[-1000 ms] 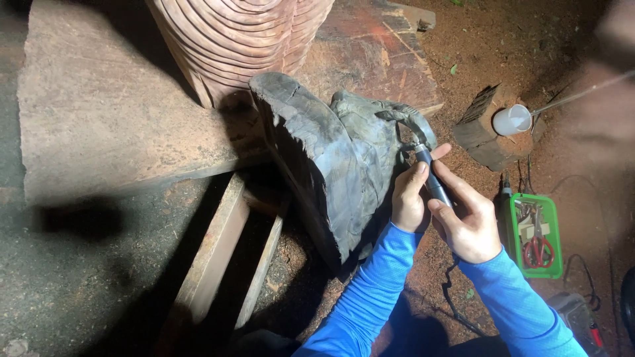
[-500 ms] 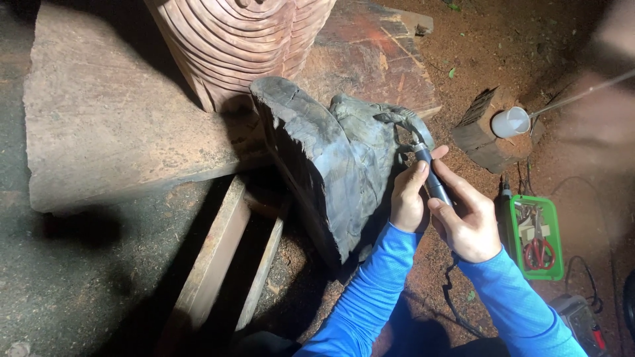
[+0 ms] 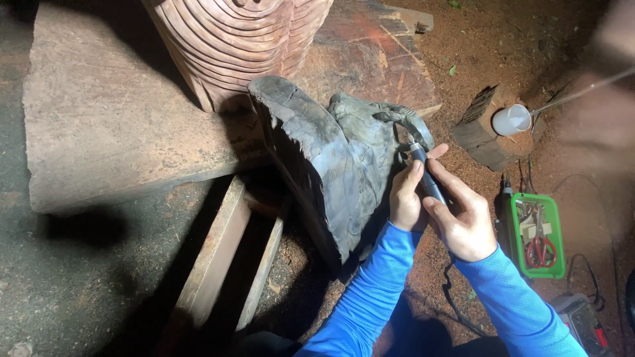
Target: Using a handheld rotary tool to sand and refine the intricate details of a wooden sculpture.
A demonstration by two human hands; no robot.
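Carved block point(image 3: 344, 165) leans on slab point(image 3: 112, 125); tray point(image 3: 539, 235) right, cup point(image 3: 511, 120) perhaps behind

Grey carved block point(image 3: 344, 165) matt, rough, chiselled wood; ribbed reddish wood sculpture point(image 3: 245, 39) smooth-grooved; slab point(image 3: 106, 119) coarse, dusty; green tray point(image 3: 554, 258) glossy plastic; sleeves point(image 3: 370, 297) smooth blue cloth.

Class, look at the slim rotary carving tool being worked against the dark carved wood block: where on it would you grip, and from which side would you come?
Grip the rotary tool on its slim barrel, behind the tip, probably from the right, the open side away from the dark wood block. It lies tilted with its tip at the carving, so only the rear barrel is free. The right hand wraps it pen-like there; the left hand steadies nearer the tip.
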